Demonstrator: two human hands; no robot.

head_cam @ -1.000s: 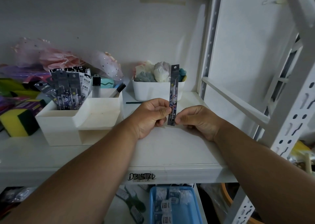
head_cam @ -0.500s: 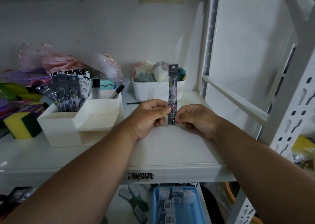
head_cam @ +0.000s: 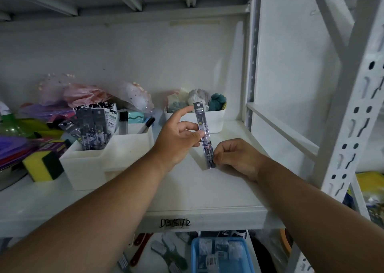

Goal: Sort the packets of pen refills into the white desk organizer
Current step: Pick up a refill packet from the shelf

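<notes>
Status: one long, narrow, dark printed plastic packet of pen refills (head_cam: pixel 204 134) is in hand and not yet filed. It stands nearly upright above the white shelf board (head_cam: pixel 207 191), between the two hands.

Right hand (head_cam: pixel 239 158): fingers curled, pinching the lower end of the packet.

Left hand (head_cam: pixel 176 137): thumb and curled fingers touch the packet's middle from its left side; the index finger is extended upward, clear of the packet. Whether this hand bears any load cannot be determined.

Completed work: a bundle of similar dark refill packets (head_cam: pixel 93 127) stands upright in the rear left compartment of the white plastic stepped desk organizer (head_cam: pixel 108 158), which sits to the left of the left hand, near it but not touching.

Remaining work, as a judgement: move the held packet leftward and insert it beside the filed bundle. No other loose packets are identifiable on this shelf; small packaged items in the blue plastic bin (head_cam: pixel 222 256) below the hands are too blurred to identify.
</notes>
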